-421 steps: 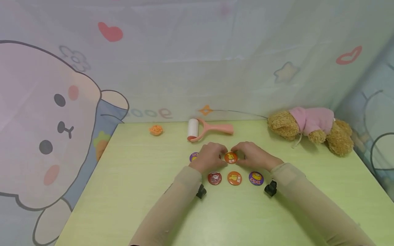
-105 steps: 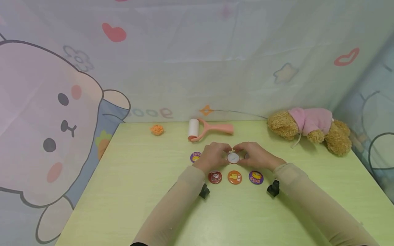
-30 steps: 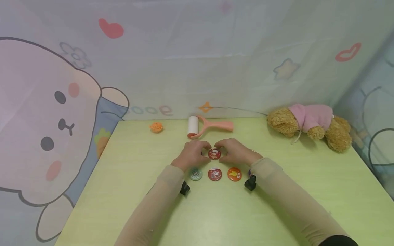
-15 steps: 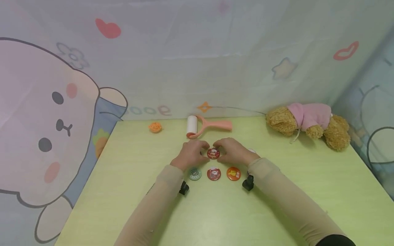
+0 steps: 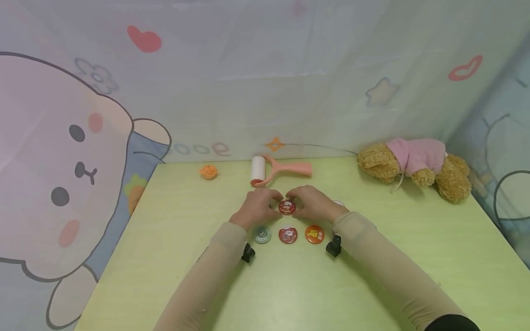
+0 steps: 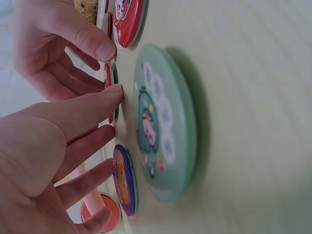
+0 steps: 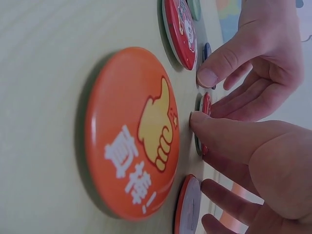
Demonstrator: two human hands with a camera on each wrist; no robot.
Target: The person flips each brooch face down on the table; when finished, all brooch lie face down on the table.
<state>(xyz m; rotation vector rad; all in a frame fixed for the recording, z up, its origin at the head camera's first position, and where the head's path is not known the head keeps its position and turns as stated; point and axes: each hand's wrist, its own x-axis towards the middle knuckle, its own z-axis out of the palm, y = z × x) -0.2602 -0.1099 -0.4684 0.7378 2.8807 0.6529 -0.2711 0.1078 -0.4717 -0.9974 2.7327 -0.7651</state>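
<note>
Between my two hands a round red button badge (image 5: pixel 287 207) lies on the table, picture up. My left hand (image 5: pixel 256 207) pinches its left edge with curled thumb and fingers. My right hand (image 5: pixel 314 204) pinches the opposite edge the same way. In front lie a green badge (image 6: pixel 165 124), another red badge (image 5: pixel 288 234) and an orange thumbs-up badge (image 7: pixel 134 134). A purple badge (image 6: pixel 125 180) lies beside my left fingers. Under my right fingers is a badge with its pale back up (image 7: pixel 187 204). A whitish badge (image 5: pixel 338 202) shows partly behind my right wrist.
A pink lint roller (image 5: pixel 285 169) lies just behind my hands. An orange crumpled bit (image 5: pixel 209 172) sits at the back left. A plush bear (image 5: pixel 418 165) in a pink top lies at the back right. Printed cloth hangs behind the pale green table (image 5: pixel 290 294).
Earlier my hands were at an orange badge, which then showed its white back. They have since shifted left to the red badge. Over the last second they have hardly moved.
</note>
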